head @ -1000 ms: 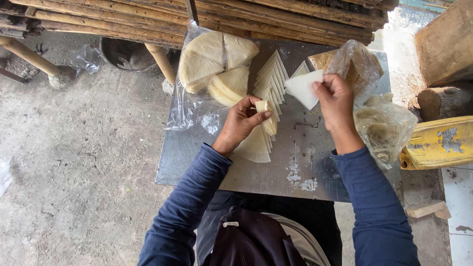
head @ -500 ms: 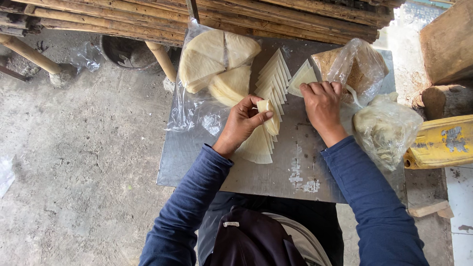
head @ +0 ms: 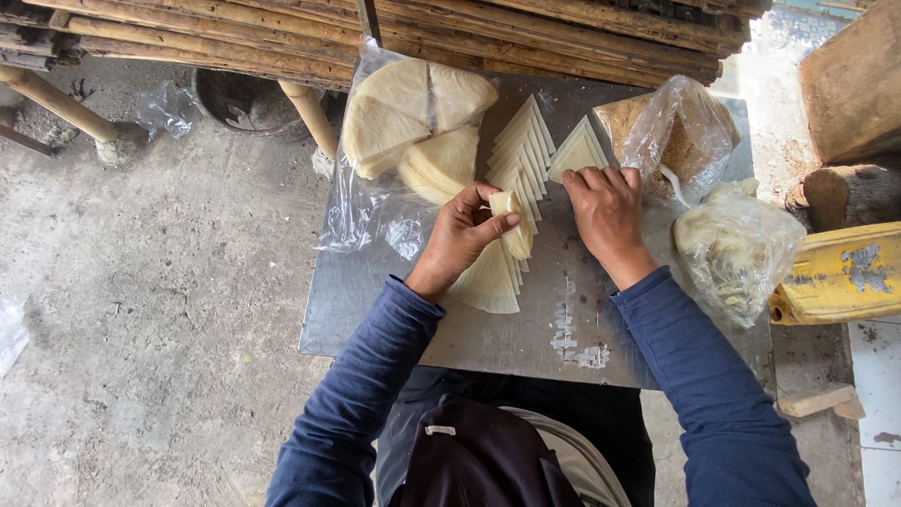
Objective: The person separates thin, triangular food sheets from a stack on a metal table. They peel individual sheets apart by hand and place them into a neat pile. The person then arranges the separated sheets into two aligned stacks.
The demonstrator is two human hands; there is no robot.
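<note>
Since a second ago, the right hand (head: 608,214) has come down from holding a wrapper in the air; its fingers now lie flat, pressing a small fan of triangular wrappers (head: 574,150) near the metal table's (head: 526,333) far edge. One folded wrapper (head: 508,204) sits pinched between thumb and curled fingers of the left hand (head: 462,235), above one long overlapping row of wrappers (head: 511,202) along the table's middle. Three bags stand around: one of stacked quarter-round sheets (head: 413,131) at the far left corner, and two more bags (head: 671,131) (head: 732,249) by the right edge.
</note>
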